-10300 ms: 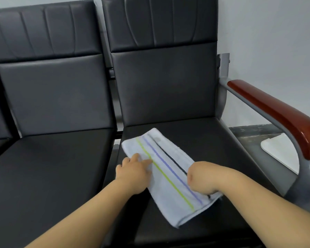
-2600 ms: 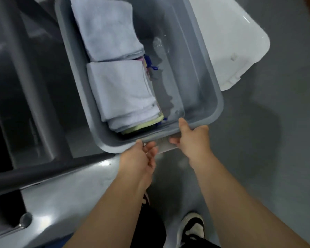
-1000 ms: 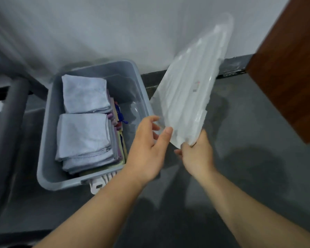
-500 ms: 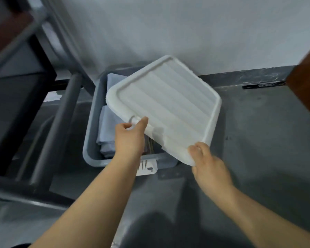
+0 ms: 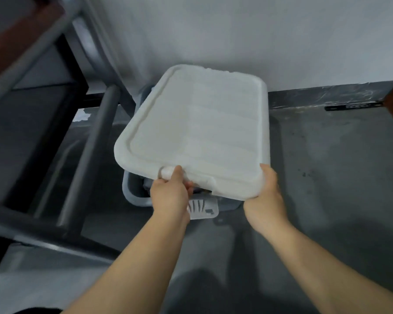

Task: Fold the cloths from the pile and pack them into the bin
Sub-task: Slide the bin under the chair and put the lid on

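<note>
While the one white lid (image 5: 197, 137) is hovering tilted over the one grey bin (image 5: 134, 193) on the floor (image 5: 327, 177), I am seeing two hands holding its near edge. The left hand (image 5: 170, 196) is keeping its grip clamped on that edge, thumb on top. The right hand (image 5: 264, 196) is clamping the near right corner. The lid is hiding the cloths, so I cannot count them. One white latch (image 5: 202, 208) is hanging at the bin's front, and one chair frame (image 5: 89, 155) is standing beside the bin.
</note>
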The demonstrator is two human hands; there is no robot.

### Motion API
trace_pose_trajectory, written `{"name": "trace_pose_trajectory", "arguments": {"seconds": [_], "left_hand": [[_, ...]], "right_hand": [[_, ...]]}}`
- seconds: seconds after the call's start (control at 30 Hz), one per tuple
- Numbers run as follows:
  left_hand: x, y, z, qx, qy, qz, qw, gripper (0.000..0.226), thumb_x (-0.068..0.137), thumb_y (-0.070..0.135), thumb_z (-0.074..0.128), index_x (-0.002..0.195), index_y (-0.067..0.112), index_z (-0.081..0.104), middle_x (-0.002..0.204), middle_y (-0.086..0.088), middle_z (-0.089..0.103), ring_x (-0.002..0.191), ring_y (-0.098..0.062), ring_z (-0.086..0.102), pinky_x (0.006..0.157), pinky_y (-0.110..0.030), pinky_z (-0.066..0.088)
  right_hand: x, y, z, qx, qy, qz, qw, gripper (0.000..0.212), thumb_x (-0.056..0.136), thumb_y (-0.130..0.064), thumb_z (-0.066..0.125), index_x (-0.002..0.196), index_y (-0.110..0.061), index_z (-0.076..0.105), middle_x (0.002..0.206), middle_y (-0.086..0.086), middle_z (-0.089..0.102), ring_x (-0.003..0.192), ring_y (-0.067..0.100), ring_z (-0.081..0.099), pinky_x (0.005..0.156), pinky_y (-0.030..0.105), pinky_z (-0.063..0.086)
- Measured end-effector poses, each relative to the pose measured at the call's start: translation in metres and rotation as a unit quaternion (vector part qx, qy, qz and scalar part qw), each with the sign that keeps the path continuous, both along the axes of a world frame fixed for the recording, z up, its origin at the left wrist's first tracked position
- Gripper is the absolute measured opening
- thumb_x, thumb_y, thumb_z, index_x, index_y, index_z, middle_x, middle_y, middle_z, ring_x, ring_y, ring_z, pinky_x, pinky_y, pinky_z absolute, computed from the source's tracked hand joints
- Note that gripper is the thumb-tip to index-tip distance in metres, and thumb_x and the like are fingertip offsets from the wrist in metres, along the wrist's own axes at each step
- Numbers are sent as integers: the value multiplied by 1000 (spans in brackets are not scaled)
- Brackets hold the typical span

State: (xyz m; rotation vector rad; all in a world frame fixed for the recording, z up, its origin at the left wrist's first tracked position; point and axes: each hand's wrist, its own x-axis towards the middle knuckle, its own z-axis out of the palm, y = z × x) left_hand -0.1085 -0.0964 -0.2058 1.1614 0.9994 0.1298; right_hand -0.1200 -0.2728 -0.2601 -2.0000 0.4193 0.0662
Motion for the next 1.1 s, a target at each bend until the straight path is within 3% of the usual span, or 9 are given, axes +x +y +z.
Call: {"name": "trace_pose_trajectory", "arguments": {"seconds": [0.13, 0.23, 0.37, 0.53, 0.63, 0.73, 0.83, 0.97, 1.1], "left_hand": [[-14, 12, -18, -59, 42, 31, 997, 12, 96, 24, 67, 94, 14, 62, 69, -9, 69, 57, -15, 65, 52, -27, 50], [-14, 23, -24, -66, 101, -12, 993, 25, 94, 32, 66, 95, 8, 62, 56, -6, 63, 45, -13, 60, 39, -21, 42], [-18, 34, -12, 32, 154, -111, 981, 28, 97, 32, 61, 82, 9, 57, 54, -2, 53, 41, -17, 54, 50, -27, 44], [-19, 59, -6, 527, 166, -224, 803, 29, 89, 47, 60, 97, 20, 53, 104, -1, 58, 94, -27, 54, 83, -40, 47], [-11, 75, -20, 560, 239, -299, 735, 78, 82, 73, 56, 145, 36, 28, 154, -9, 19, 142, -38, 17, 117, -53, 19], [-8, 86, -36, 546, 271, -360, 706, 83, 83, 85, 36, 152, 48, 12, 164, -5, -2, 149, -41, -15, 122, -59, 0], [-9, 88, -42, 558, 240, -365, 705, 78, 84, 85, 31, 150, 49, 14, 163, -4, 3, 149, -41, -14, 122, -59, 6], [-10, 87, -42, 590, 205, -368, 689, 61, 86, 80, 31, 139, 52, 25, 153, -3, 18, 145, -45, 4, 120, -57, 19], [-10, 82, -41, 607, 167, -355, 691, 53, 92, 74, 27, 137, 47, 34, 134, -5, 34, 141, -37, 16, 123, -59, 5]], "right_hand": [[13, 9, 4, 50, 11, -1, 999, 65, 91, -8, 53, 147, -38, 41, 141, -11, 48, 111, 15, 55, 91, 33, 50], [17, 11, 2, 57, 35, 27, 997, 46, 96, -13, 52, 139, -29, 48, 143, -8, 40, 90, 5, 52, 67, 15, 40], [12, 20, -2, 66, 62, -15, 996, 63, 95, -41, 68, 149, -32, 39, 154, -7, 33, 99, 11, 51, 80, 30, 42], [24, 28, 6, 3, 90, -26, 996, 49, 88, -62, 69, 116, -26, 52, 157, 0, 27, 97, 18, 52, 86, 39, 47], [36, 28, 11, -10, 130, -17, 991, 46, 91, -60, 66, 100, -15, 58, 160, 5, 20, 77, 10, 44, 80, 34, 36], [41, 31, 12, -59, 161, 6, 985, 52, 92, -60, 64, 105, -10, 58, 164, 11, 11, 80, 19, 40, 80, 33, 34], [45, 30, 7, -82, 175, 13, 981, 66, 92, -65, 59, 123, -6, 62, 166, 12, 5, 97, 23, 38, 82, 34, 36], [51, 32, 4, 16, 160, -49, 986, 54, 90, -61, 66, 96, -8, 67, 150, 16, 39, 98, 25, 51, 83, 35, 44], [46, 33, 6, 177, 67, -162, 968, 44, 85, -46, 78, 72, -13, 50, 103, 11, 65, 74, 18, 54, 59, 31, 44]]}}
